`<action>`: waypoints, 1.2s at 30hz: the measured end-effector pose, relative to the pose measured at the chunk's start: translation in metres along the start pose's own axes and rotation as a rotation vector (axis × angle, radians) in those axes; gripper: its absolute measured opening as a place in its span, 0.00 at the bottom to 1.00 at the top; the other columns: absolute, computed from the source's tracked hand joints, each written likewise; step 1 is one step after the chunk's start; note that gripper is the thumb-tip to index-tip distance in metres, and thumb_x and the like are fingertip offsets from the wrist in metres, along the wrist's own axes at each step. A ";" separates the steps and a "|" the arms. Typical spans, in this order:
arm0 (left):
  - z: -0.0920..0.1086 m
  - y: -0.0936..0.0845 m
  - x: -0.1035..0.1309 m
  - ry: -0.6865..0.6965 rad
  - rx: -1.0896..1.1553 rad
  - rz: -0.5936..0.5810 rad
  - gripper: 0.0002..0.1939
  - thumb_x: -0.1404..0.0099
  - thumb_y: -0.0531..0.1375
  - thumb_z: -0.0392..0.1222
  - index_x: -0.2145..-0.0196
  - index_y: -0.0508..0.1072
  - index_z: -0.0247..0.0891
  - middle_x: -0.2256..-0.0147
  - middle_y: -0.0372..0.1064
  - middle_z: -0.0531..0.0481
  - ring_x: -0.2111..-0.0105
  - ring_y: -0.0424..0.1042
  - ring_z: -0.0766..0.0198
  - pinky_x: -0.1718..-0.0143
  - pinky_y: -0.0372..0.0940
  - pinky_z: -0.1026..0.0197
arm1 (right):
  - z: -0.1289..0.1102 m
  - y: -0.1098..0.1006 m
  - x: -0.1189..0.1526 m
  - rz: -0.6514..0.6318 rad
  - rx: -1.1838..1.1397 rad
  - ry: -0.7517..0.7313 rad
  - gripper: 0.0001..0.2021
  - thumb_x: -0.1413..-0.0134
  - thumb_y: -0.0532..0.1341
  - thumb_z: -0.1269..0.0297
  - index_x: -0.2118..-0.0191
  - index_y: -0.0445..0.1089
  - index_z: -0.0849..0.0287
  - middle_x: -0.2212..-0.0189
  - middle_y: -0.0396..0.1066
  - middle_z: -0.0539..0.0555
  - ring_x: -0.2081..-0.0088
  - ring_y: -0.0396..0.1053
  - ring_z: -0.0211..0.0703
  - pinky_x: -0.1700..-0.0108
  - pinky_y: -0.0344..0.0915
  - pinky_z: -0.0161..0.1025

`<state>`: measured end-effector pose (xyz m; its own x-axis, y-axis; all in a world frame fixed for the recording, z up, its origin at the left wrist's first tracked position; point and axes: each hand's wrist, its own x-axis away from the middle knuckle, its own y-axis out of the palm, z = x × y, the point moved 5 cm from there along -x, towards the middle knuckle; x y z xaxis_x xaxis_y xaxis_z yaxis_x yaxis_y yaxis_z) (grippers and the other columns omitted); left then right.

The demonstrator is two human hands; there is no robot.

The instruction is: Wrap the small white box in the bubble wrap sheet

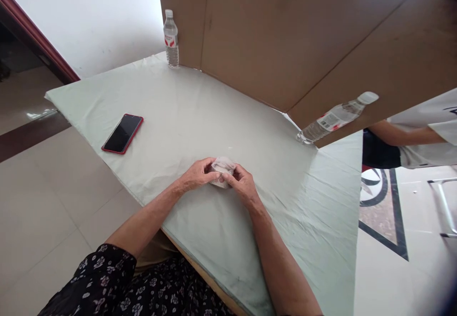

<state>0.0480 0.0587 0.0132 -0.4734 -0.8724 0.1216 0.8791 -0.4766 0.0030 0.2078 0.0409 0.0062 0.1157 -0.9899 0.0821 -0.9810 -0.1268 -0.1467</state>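
Between my two hands is a small whitish bundle, crumpled and soft-looking, resting at or just over the pale green tablecloth. My left hand pinches its left side, thumb in front and fingers behind. From the right, my right hand grips it the same way, the thumb pressed on its front. Both thumbs nearly meet at the bundle's front face. What the bundle is made of or contains cannot be made out.
A phone in a red case lies left on the cloth. Brown cardboard panels stand along the far side, with one upright water bottle and one tilted bottle against them. Another person's arm shows at the right.
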 end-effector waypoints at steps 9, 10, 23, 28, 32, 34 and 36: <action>-0.003 0.002 0.000 -0.037 0.145 -0.036 0.27 0.46 0.66 0.39 0.48 0.73 0.33 0.57 0.75 0.45 0.58 0.74 0.59 0.56 0.67 0.59 | 0.002 -0.003 -0.004 0.057 0.064 0.010 0.19 0.48 0.63 0.46 0.61 0.75 0.57 0.71 0.74 0.50 0.69 0.69 0.41 0.66 0.65 0.38; -0.004 0.003 0.000 -0.031 0.155 -0.047 0.26 0.46 0.66 0.38 0.48 0.73 0.34 0.57 0.75 0.45 0.58 0.74 0.59 0.56 0.67 0.60 | 0.001 -0.004 -0.006 0.070 0.067 0.003 0.19 0.47 0.62 0.46 0.61 0.75 0.57 0.70 0.75 0.51 0.69 0.69 0.42 0.66 0.65 0.38; 0.009 0.000 0.002 0.017 -0.108 0.012 0.26 0.43 0.63 0.41 0.46 0.75 0.36 0.60 0.74 0.49 0.65 0.69 0.64 0.65 0.62 0.64 | -0.016 0.002 -0.020 0.076 0.081 -0.054 0.10 0.49 0.62 0.57 0.66 0.76 0.56 0.71 0.75 0.50 0.69 0.68 0.40 0.62 0.64 0.39; 0.007 -0.001 0.000 0.026 -0.130 0.010 0.24 0.42 0.60 0.41 0.47 0.75 0.35 0.63 0.75 0.50 0.67 0.68 0.66 0.66 0.61 0.65 | -0.024 0.000 -0.024 0.154 0.205 -0.154 0.09 0.48 0.63 0.57 0.69 0.77 0.55 0.68 0.74 0.52 0.64 0.70 0.43 0.57 0.66 0.42; 0.005 -0.005 -0.001 0.068 -0.206 0.027 0.21 0.39 0.57 0.43 0.51 0.77 0.33 0.66 0.74 0.50 0.70 0.65 0.67 0.69 0.59 0.65 | -0.030 -0.001 -0.022 0.207 0.315 -0.282 0.06 0.48 0.64 0.59 0.69 0.78 0.52 0.64 0.75 0.53 0.56 0.72 0.48 0.48 0.66 0.47; 0.004 -0.006 -0.001 0.097 -0.227 0.029 0.20 0.38 0.57 0.44 0.53 0.78 0.33 0.67 0.73 0.50 0.70 0.65 0.67 0.69 0.59 0.65 | -0.033 0.000 -0.015 0.228 0.388 -0.350 0.06 0.45 0.63 0.61 0.67 0.79 0.51 0.60 0.76 0.54 0.53 0.71 0.48 0.46 0.65 0.49; 0.002 -0.007 -0.003 0.110 -0.251 0.036 0.20 0.37 0.56 0.46 0.54 0.78 0.33 0.67 0.73 0.50 0.70 0.65 0.67 0.68 0.59 0.65 | -0.034 0.002 -0.006 0.253 0.486 -0.425 0.07 0.43 0.62 0.62 0.65 0.79 0.50 0.56 0.76 0.55 0.51 0.71 0.49 0.45 0.64 0.50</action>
<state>0.0434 0.0646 0.0144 -0.4575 -0.8892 0.0083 0.8607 -0.4452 -0.2470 0.1995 0.0486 0.0393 0.0412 -0.9191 -0.3918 -0.8163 0.1952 -0.5436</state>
